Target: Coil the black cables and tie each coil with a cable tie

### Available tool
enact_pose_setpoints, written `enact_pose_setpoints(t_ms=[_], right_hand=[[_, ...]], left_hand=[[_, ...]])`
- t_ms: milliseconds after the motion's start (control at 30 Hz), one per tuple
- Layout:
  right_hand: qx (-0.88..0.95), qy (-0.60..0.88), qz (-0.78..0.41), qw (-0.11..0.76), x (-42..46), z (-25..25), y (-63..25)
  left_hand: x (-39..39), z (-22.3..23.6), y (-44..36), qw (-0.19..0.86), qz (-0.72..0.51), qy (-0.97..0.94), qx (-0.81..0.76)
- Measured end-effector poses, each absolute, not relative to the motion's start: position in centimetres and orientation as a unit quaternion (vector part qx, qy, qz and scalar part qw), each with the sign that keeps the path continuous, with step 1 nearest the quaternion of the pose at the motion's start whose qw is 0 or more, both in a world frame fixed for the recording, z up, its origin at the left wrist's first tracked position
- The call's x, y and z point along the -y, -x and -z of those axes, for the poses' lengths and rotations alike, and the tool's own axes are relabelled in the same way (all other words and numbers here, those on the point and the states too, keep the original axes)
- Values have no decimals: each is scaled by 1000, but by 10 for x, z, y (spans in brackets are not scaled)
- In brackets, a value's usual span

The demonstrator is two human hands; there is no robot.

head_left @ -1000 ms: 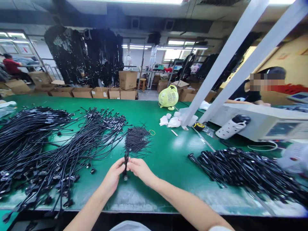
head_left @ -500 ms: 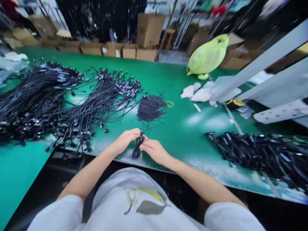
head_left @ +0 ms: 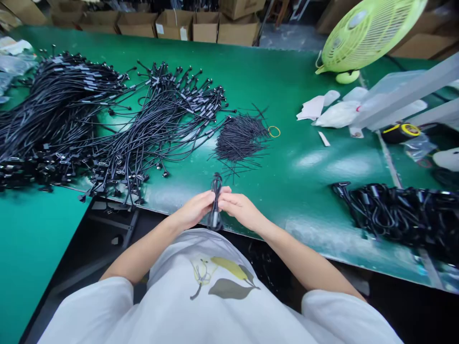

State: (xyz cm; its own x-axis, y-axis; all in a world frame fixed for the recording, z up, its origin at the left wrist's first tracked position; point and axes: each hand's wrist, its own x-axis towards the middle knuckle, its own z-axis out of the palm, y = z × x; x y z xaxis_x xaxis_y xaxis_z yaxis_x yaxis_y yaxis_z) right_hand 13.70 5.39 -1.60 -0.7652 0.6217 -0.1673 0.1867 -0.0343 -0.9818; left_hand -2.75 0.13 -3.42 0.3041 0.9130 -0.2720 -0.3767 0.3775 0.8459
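A black cable [head_left: 215, 205], folded into a narrow bundle, is upright between my hands at the front edge of the green table [head_left: 283, 191]. My left hand [head_left: 196, 206] grips it from the left with closed fingers. From the other side my right hand [head_left: 239, 206] pinches its middle, thumb and fingers closed. Whether a tie is around the bundle is hidden by the fingers. Just beyond the hands lies a heap of short black twist ties [head_left: 241, 137]. A yellow ring [head_left: 274, 131] rests at the heap's right side.
Loose black cables [head_left: 161, 110] spread over the left side, beside a larger pile [head_left: 64, 105]. Folded cable bundles [head_left: 398, 210] lie at the right. Farther back are a green fan [head_left: 366, 36], a tape measure [head_left: 400, 132] and a grey metal post [head_left: 405, 98]. Cardboard boxes [head_left: 175, 25] line the far edge.
The head view has tilted down, so the table sits higher in the picture. Both hands still hold the cable bundle, which now stands straighter between them.
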Motion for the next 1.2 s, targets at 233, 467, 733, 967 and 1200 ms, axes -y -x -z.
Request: enact_pose_setpoints(t_ms=[233, 467, 733, 967, 1200], right_hand=[[589, 379, -698, 149, -56, 33, -136], [860, 336, -113, 367, -45, -8, -160], [950, 305, -12, 59, -45, 17, -152], [903, 340, -249, 83, -45, 46, -173], [754, 554, -203, 290, -74, 45, -289]], left_hand=[[5, 30, 25, 658, -439, -462, -401], [-8, 25, 28, 514, -372, -571, -521], [-5, 51, 27, 190, -145, -779, -580], [-7, 47, 21, 207, -216, -810, -505], [-21, -8, 140, 21, -308, -660, -685]])
